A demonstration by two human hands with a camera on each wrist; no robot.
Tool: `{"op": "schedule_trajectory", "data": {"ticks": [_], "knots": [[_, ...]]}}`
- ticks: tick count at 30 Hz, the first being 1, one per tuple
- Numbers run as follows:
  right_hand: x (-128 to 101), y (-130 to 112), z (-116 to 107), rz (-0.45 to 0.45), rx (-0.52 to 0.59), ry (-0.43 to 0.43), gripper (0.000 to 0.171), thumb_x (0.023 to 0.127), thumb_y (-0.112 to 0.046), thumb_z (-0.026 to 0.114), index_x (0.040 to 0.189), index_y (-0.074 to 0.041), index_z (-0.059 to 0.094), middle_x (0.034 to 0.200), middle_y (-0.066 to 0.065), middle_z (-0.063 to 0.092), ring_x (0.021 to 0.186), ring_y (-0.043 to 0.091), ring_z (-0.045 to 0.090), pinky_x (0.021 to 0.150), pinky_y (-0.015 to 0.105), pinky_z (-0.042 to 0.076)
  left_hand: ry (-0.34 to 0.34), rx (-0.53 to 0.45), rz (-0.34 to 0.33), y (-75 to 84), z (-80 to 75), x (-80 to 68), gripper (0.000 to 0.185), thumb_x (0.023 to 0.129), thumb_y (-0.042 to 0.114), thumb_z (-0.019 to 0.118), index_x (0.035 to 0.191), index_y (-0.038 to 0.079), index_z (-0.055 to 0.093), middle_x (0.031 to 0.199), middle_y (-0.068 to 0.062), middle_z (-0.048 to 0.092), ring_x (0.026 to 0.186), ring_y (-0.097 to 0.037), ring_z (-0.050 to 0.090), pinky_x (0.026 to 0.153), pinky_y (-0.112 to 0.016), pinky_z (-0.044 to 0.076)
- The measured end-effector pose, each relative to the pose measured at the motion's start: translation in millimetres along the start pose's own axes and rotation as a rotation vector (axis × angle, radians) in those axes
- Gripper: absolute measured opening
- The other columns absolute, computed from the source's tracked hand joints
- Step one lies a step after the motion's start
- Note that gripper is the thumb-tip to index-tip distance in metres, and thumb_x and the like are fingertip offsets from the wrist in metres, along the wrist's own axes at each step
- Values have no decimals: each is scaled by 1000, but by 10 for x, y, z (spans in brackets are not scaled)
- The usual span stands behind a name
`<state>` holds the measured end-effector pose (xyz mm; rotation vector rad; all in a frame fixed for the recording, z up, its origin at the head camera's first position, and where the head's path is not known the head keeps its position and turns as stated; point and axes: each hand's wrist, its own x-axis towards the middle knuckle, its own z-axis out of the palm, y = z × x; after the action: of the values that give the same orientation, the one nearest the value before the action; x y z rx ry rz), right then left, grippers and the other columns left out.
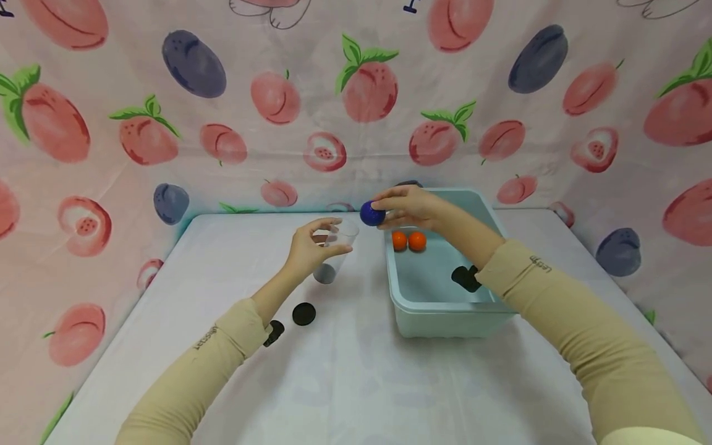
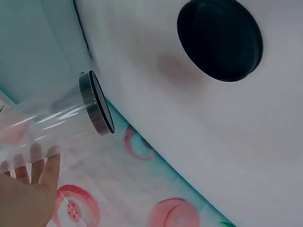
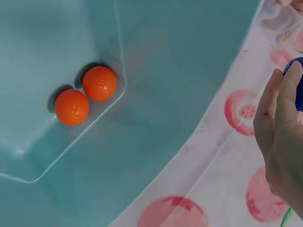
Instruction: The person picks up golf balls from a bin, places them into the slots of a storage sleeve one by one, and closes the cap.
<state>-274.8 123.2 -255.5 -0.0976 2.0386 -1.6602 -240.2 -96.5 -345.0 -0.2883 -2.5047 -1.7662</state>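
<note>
My left hand (image 1: 308, 250) grips a clear plastic canister (image 1: 338, 250) between thumb and fingers, above the white table. The canister leans, its open rim up toward the right and its dark base (image 2: 97, 103) low. Just right of that rim, my right hand (image 1: 408, 207) pinches a blue ball (image 1: 372, 214) with its fingertips. The ball is apart from the rim in the head view. In the right wrist view, the blue ball (image 3: 299, 84) is partly cut off by the frame edge. A round black lid (image 1: 304, 314) lies on the table below the left hand.
A light-blue plastic bin (image 1: 453, 322) stands on the right of the table, under my right forearm. Two orange balls (image 1: 417, 241) lie side by side in its left part. Fruit-print cloth (image 1: 367, 148) hangs behind the white table (image 1: 345, 383).
</note>
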Motion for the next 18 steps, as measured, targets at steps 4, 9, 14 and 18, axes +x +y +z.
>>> {"op": "schedule_trajectory", "data": {"ticks": [4,9,14,18], "knots": [[3,-25,67,16,-2,-2,41,95,-15,56,131,2,46,138,23,46,110,34,58,88,38,52,-3,2,1,34,24,10,56,71,13,83,122,13,62,116,-13,60,108,-30,62,91,-40,53],[-8,-42,114,18,-5,-7,41,94,-13,57,131,1,47,137,23,47,113,35,58,90,37,51,-13,2,-3,89,54,11,56,72,13,82,123,11,61,117,-13,61,109,-30,62,90,-41,53],[36,-58,170,3,-32,14,39,92,-11,59,129,1,51,132,21,51,113,33,58,96,42,48,-11,0,2,117,38,10,55,72,15,82,123,9,61,117,-14,61,108,-29,63,89,-41,54],[49,-41,205,5,-30,27,38,92,-10,60,128,1,52,131,22,50,117,36,56,99,45,46,-15,5,-5,107,62,1,54,71,15,83,121,10,62,117,-13,62,109,-29,63,89,-42,54]]}}
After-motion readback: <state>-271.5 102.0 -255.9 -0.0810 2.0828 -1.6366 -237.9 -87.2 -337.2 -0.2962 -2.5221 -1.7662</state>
